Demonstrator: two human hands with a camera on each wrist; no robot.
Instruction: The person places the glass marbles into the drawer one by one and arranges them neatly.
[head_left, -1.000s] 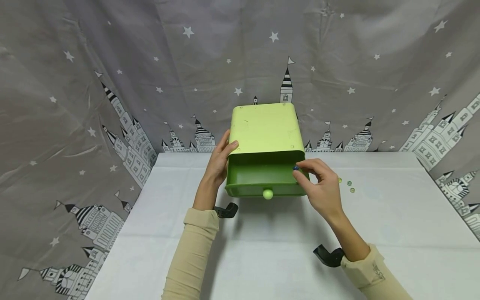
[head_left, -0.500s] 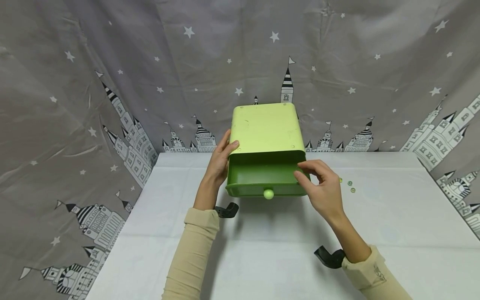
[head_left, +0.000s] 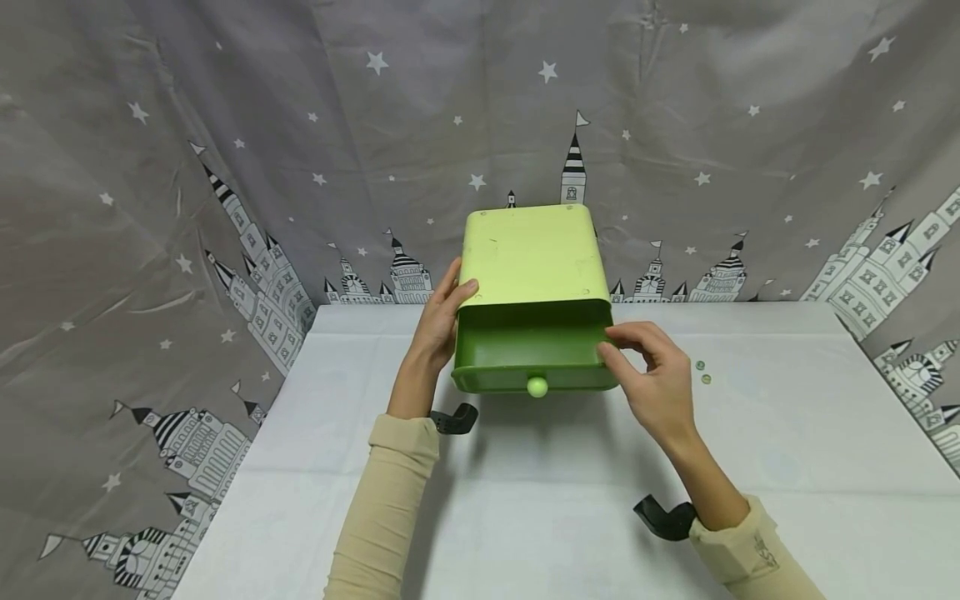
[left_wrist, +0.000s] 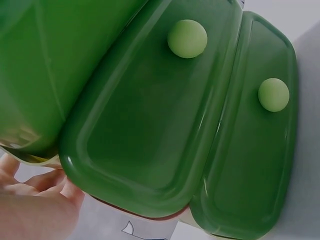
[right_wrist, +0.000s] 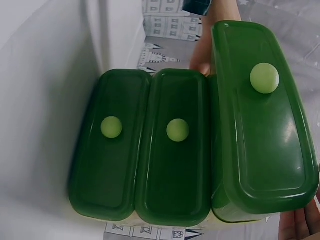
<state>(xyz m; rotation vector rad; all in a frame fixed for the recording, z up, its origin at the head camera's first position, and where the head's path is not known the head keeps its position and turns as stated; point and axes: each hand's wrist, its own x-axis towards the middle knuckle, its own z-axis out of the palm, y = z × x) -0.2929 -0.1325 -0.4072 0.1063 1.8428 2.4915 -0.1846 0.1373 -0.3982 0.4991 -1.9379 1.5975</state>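
Note:
A small chest of drawers (head_left: 532, 254) with a pale green top stands on the table. Its top drawer (head_left: 495, 381) is pulled out, with a round light green knob (head_left: 537, 387). My left hand (head_left: 437, 329) rests along the chest's left side, thumb on the top's front corner. At the drawer's right rim is my right hand (head_left: 654, 375), fingers bent and thumb and forefinger apart, nothing visible between them. No blue piece shows in the visible part of the drawer. Two small greenish glass pieces, one bead-like (head_left: 700, 365) and another bead-like piece (head_left: 707, 379), lie right of this hand.
Two lower drawers, the middle drawer (right_wrist: 175, 180) and the bottom drawer (right_wrist: 107, 170), are closed below the pulled-out one. A white cloth (head_left: 540, 517) covers the table. A grey curtain (head_left: 480, 108) with castles and stars hangs behind.
A small blue piece pinched in my right hand has left the fingers and is out of sight. That hand has shifted slightly right, covering a yellowish piece. My left hand stays.

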